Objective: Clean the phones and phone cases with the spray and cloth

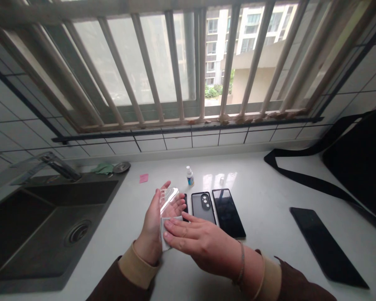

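A clear phone case (169,200) rests in my left hand (150,230), whose fingers and thumb close around its edges. My right hand (194,238) presses a folded grey-white cloth (165,244) flat on the lower part of the case. Behind my hands on the counter lies a dark phone case (203,207) with a camera cutout, and to its right a black phone (228,213). Another dark item (185,205) is mostly hidden by my left fingers. A small white spray bottle (190,176) stands beyond them.
A dark sink (54,267) with a faucet (59,167) is at left; a green cloth (102,168) and metal strainer (121,167) lie behind it. A pink sticky note (144,178) is on the counter (257,175). At right are a black slab (327,246) and a black bag (360,159).
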{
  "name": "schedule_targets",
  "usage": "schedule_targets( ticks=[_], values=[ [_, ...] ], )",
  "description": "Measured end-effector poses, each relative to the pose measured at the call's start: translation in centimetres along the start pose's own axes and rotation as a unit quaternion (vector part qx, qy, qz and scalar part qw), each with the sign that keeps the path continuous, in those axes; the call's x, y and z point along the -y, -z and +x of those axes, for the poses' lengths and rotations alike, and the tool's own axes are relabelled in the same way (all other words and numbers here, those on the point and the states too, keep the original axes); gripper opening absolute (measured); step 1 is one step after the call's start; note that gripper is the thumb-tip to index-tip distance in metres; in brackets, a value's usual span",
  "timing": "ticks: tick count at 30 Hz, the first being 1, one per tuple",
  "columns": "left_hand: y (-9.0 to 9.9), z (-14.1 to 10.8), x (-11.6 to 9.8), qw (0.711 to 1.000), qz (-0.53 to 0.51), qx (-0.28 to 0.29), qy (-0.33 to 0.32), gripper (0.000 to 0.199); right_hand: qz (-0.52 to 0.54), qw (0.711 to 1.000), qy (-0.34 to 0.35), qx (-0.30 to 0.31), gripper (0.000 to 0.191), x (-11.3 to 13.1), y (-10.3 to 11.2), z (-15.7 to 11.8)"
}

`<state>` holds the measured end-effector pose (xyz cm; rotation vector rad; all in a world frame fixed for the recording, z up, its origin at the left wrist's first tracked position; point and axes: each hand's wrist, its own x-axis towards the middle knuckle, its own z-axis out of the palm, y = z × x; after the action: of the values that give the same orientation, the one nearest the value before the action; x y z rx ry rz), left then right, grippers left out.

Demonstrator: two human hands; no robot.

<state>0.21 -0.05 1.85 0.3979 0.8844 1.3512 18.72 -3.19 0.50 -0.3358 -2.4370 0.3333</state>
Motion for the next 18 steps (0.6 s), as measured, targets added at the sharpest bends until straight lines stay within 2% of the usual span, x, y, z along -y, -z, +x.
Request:
schedule_targets(
  ticks=[6,12,18],
  values=[
    [-0.5,-0.7,1.7,0.997,-0.001,0.038,0.062,0.043,-0.062,0.997,-0.033,-0.021,0.054,-0.7,-1.1,-0.4],
    [-1.2,-1.7,2.9,0.991,-0.025,0.105,0.076,0.05,-0.107,0.989,-0.077,-0.073,0.059,-1.6,-1.5,-0.6],
    [-0.5,-1.5,3.8,0.981,-0.028,0.159,0.104,0.046,-0.149,0.976,-0.133,-0.087,0.058,-2.2,-1.3,-0.5]
  ],
)
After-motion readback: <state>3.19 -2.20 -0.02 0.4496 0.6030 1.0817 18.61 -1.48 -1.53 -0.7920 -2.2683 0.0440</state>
